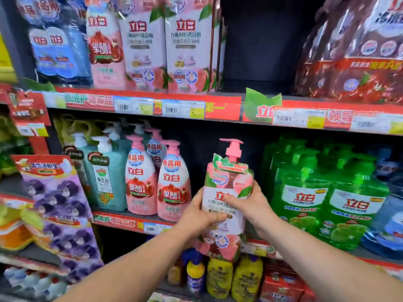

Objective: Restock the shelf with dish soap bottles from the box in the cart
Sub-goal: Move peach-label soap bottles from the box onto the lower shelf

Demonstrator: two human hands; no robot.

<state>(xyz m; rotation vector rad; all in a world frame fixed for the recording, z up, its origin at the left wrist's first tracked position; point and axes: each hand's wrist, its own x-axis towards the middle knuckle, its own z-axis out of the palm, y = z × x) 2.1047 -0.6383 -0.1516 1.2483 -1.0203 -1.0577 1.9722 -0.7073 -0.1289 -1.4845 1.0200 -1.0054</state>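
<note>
Where red price strips cross the view, the top shelf (218, 107) runs above and the shelf (122, 221) runs lower, each packed with cleaning goods. Big red packs (353, 51) fill the right of the top shelf, and a dark space lies between them and the pouches (165, 44), pink and white, which stand upright at the left beside blue bottles (56, 46). On the shelf, green bottles (327, 197) with pump tops stand in rows at the right; pink bottles (173, 188) stand left of centre, with teal bottles (104, 175) just beside them further left. Purple packs (58, 203) hang or lean at the far left, in front of the shelf's end; which, I cannot tell. Between the pink bottles and the green bottles is a dark space, and the bottle (229, 177) is held upright in front of it, in the air, its pink pump near the level of the other pump tops and its base lower than the shelf's red rim. It wears a peach-printed wrap with a white label. Both hands grip it at the middle: the left hand (196, 216) curls round its left side with the thumb across the label, and the right hand (253, 203) curls round its right side, thumb also on the label. Yellow bottles (220, 277) stand on a lower level under the bottle. Price tags (183, 110) sit on the top shelf's rim.
</note>
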